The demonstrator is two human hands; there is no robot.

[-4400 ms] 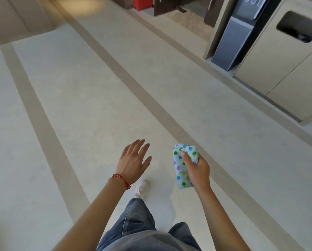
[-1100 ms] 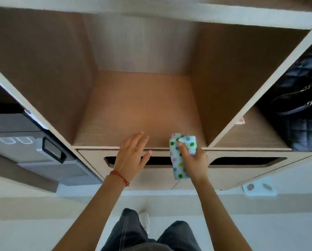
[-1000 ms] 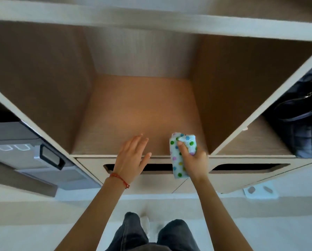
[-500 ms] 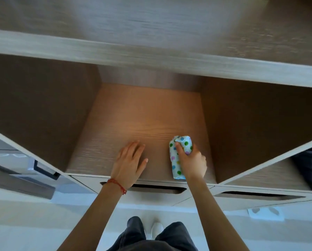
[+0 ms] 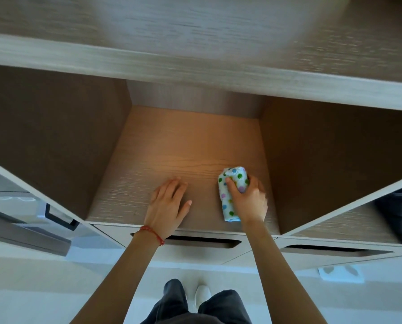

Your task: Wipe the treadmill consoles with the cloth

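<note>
Cloth [image 5: 232,192] in right hand [image 5: 249,202]

The right hand [image 5: 249,202] covers much of the dotted cloth [image 5: 229,195], so its right side is hidden. At the right edge of the frame a dark quilted bag [image 5: 398,213] is cut off and blurred. At lower left, a grey unit [image 5: 27,220] is smeared and partly out of frame.

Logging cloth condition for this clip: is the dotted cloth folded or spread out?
Folded. The cloth is a compact bundle gripped in the right hand, over the shelf floor; no loose edges show.
</note>
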